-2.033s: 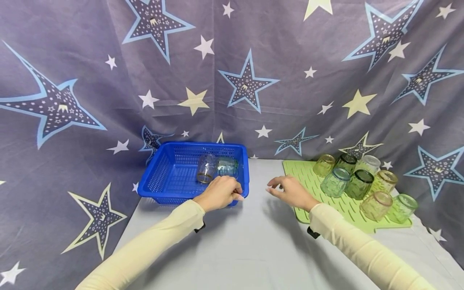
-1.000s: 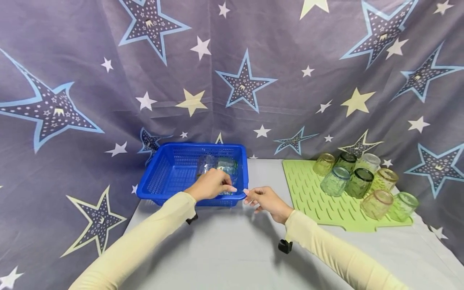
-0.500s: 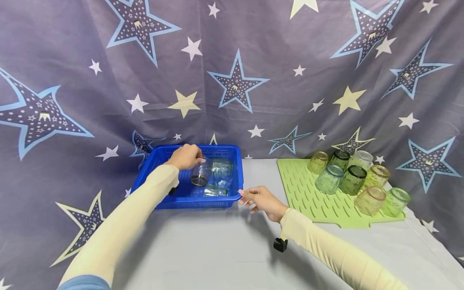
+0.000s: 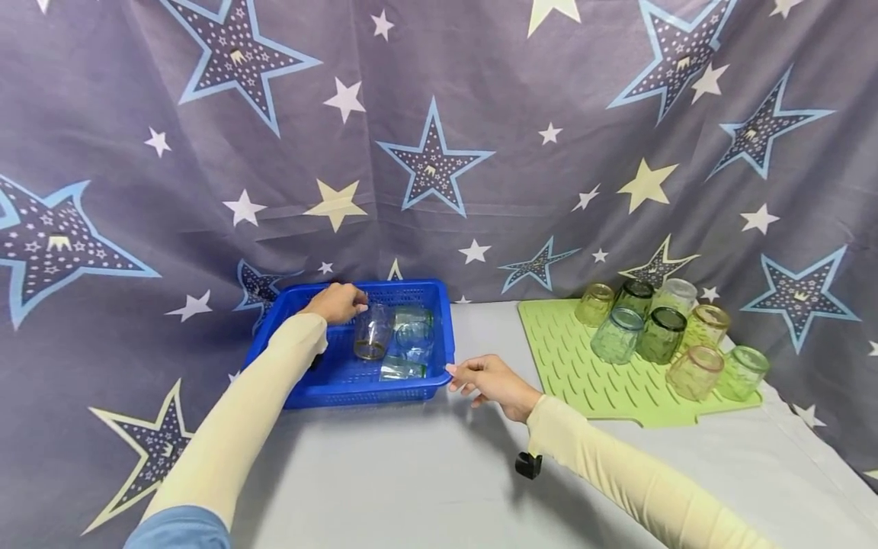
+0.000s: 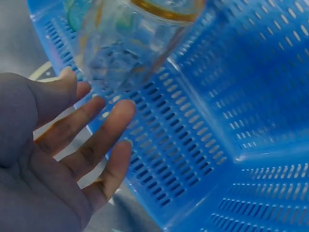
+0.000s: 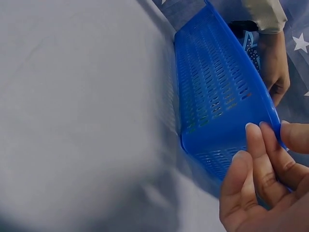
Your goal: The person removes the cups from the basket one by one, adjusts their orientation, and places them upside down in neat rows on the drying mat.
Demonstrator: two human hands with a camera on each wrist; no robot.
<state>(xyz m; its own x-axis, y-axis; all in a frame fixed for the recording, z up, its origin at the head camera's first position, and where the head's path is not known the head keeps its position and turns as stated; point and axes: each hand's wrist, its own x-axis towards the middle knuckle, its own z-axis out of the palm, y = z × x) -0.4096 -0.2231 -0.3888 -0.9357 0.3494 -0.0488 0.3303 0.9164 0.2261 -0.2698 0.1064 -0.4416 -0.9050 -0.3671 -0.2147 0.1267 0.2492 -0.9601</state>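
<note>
In the head view, a blue plastic basket (image 4: 363, 393) holds several glasses lying on their sides. My left hand (image 4: 336, 303) is over its back left part, beside a clear glass (image 4: 373, 335) with an amber rim. The left wrist view shows this hand's fingers loosely extended, fingertips (image 5: 126, 107) close to that glass's base, nothing gripped. To the glass's right lie a greenish-blue glass (image 4: 414, 329) and, nearer the front, a pale green one (image 4: 402, 369). My right hand (image 4: 497, 385) pinches the basket's front right corner rim between thumb and fingers, as the right wrist view (image 6: 270, 174) shows.
Right of the basket, a green ribbed mat (image 4: 562, 366) lies on the pale cloth-covered table (image 4: 411, 473). Several coloured glasses stand upside down on its right part, among them a blue one (image 4: 617, 335) and a pink one (image 4: 695, 374). A star-patterned curtain (image 4: 439, 91) hangs close behind.
My left hand has moved from the basket's front right corner to its back left part, uncovering the pale green glass. My right hand has moved left and taken hold of the corner rim.
</note>
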